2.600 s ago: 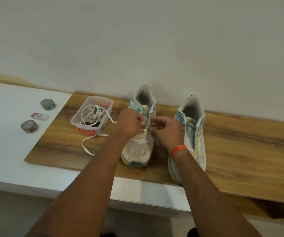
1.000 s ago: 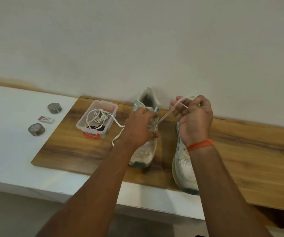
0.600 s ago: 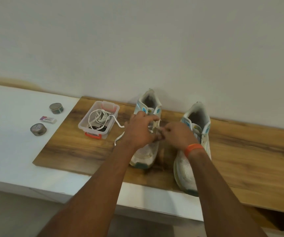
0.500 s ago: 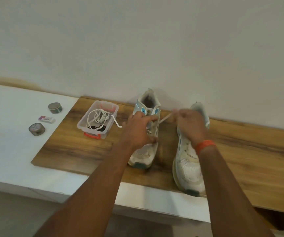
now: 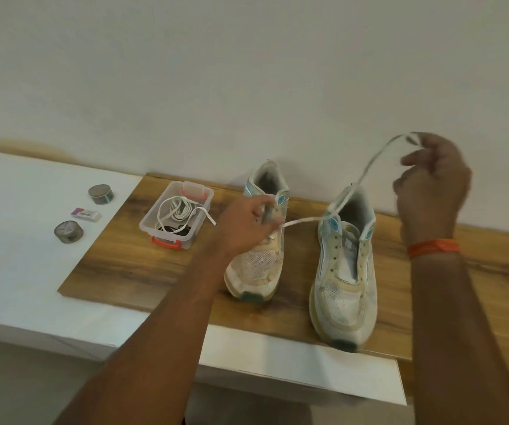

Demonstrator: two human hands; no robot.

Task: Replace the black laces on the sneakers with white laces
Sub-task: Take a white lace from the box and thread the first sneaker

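Right hand (image 5: 431,191) pinches white lace (image 5: 369,167) high at 2 o'clock; left hand (image 5: 244,228) grips left sneaker (image 5: 259,265). Draw slack evenly, brace firm.

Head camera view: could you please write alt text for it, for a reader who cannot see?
A right hand pulls a white lace up from the left sneaker, which the left hand steadies, on a wooden board beside an unlaced sneaker.

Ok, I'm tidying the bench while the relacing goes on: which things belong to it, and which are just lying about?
Belong:
left sneaker
right sneaker
white lace, pinched by right hand
left hand
clear box of laces

Lying about:
two tape rolls
eraser
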